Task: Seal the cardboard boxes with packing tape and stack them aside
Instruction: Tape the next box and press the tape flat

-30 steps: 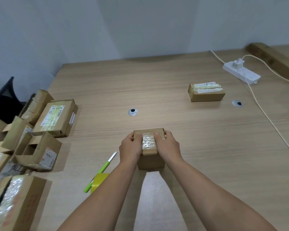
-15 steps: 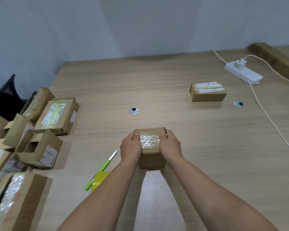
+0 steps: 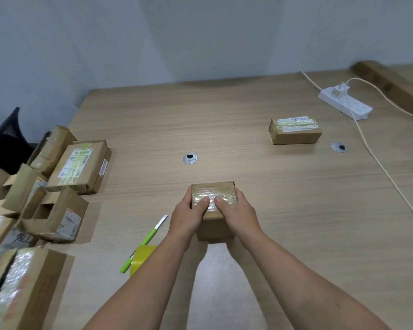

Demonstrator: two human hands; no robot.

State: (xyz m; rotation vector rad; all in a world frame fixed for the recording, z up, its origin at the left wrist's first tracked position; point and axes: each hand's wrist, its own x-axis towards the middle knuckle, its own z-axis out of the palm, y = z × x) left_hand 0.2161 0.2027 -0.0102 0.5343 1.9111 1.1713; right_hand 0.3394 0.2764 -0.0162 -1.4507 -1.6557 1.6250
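A small cardboard box (image 3: 215,190) with clear tape across its top stands on the wooden table (image 3: 248,186) in front of me. My left hand (image 3: 188,215) grips its left side and my right hand (image 3: 236,214) grips its right side. Both thumbs press on the taped top and nearly touch in the middle. A yellow tape roll (image 3: 142,257) lies near my left forearm, partly hidden by it. A green-handled knife (image 3: 144,242) lies beside the roll. One taped box (image 3: 295,131) sits at the far right.
Several cardboard boxes (image 3: 81,166) crowd the table's left edge, one of them an open box (image 3: 55,216). A white power strip (image 3: 346,106) and its cable (image 3: 389,177) run along the right side. Two round cable grommets (image 3: 190,158) are set in the tabletop.
My thumbs have slid inward along the tape on the box top until they almost meet. The box has stayed in place.
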